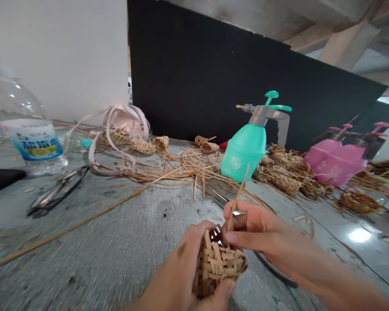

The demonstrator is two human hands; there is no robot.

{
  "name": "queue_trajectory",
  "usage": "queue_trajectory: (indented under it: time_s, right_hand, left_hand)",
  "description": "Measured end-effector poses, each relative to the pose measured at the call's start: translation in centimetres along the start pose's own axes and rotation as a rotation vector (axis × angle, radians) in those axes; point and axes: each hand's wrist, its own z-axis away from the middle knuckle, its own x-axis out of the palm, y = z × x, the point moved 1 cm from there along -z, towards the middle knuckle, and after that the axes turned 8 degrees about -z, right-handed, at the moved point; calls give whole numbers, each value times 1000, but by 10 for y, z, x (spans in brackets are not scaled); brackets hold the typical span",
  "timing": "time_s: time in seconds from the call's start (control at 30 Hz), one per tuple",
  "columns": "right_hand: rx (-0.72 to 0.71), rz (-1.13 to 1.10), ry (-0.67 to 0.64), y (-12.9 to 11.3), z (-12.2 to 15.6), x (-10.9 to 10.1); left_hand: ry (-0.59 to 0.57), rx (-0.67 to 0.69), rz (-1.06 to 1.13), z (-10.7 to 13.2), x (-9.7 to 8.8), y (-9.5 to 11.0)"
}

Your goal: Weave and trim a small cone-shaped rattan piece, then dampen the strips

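Observation:
A small woven basket (218,261) of pale flat strips sits in my left hand (184,268), whose fingers and thumb wrap round its side and lower edge. My right hand (253,229) pinches a thin bamboo-like strip (238,196) at the basket's upper rim. The strip's free end points up and slightly right, and its lower end meets the weave. Under and behind my right hand lies a curved metal tool (274,270), partly hidden, so its kind does not show.
Loose strips (181,166) lie heaped beyond my hands. A green spray bottle (244,149) stands behind them, with woven pieces (288,172) and pink spray bottles (339,160) to the right. Leftward are eyeglasses (58,190), a plastic bottle (35,142) and a pale bag (128,121). A long strip (74,225) crosses the table.

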Motion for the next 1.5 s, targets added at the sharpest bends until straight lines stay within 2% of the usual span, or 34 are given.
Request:
queue_trajectory:
  time_s: [0.1, 0.17, 0.27, 0.33, 0.43, 0.67, 1.07, 1.23, 1.37, 1.5]
  right_hand:
    - [-27, 69, 77, -2, 1, 1]
    - [-48, 105, 116, -3, 1, 2]
    - [-2, 108, 90, -4, 2, 3]
    - [14, 125, 61, -5, 4, 5]
    - [20, 132, 39, -6, 7, 8]
    - [127, -33, -84, -2, 9, 11]
    - [249, -51, -30, -3, 8, 11]
    - [243, -20, -65, -1, 9, 11]
    - [222, -48, -33, 0, 9, 13]
    - [236, 1, -12, 0, 9, 13]
  left_hand:
    - [-14, -45, -26, 0, -3, 6]
    - [-69, -50, -45, 1, -4, 8]
    - [-176, -75, -62, 2, -4, 9]
    - [-195, -93, -72, 3, -4, 8]
    - [-196, -80, -74, 3, -5, 8]
    - [-205, -43, -87, 1, -4, 8]
    - [-129, 83, -193, 7, 1, -2]
    - [-157, 73, -175, 8, 0, 1]
    - [-129, 46, -150, 7, 1, 1]
    - [-155, 63, -188, 6, 2, -1]
